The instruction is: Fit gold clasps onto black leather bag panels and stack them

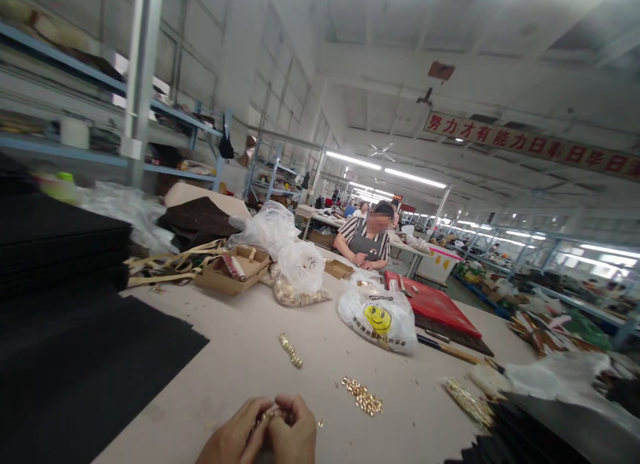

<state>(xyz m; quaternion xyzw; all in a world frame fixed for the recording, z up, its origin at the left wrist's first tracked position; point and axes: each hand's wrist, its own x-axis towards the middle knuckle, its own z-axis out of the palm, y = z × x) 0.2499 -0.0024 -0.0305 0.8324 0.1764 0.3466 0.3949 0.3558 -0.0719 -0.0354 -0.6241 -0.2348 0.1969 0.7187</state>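
Observation:
At the lower edge of the view, my left hand [235, 432] and my right hand [296, 431] are close together with fingers curled. Small gold-coloured metal pieces [268, 414] show between the fingertips of both hands; their exact kind is too small to tell. Beyond my hands, a short row of similar shiny pieces [291, 351] lies on the table [225, 371]. A loose pile of gold metal pieces [364, 396] is to the right, and a single piece [321, 423] rests beside my right hand.
Black sheets [125, 364] cover the left side. Farther back are a cardboard box [235, 277], a smiley plastic bag [383, 324], a bag of pieces [295, 291] and a red slab [435, 304]. A person [367, 241] sits across the table. Black stacked pieces [545, 431] lie right.

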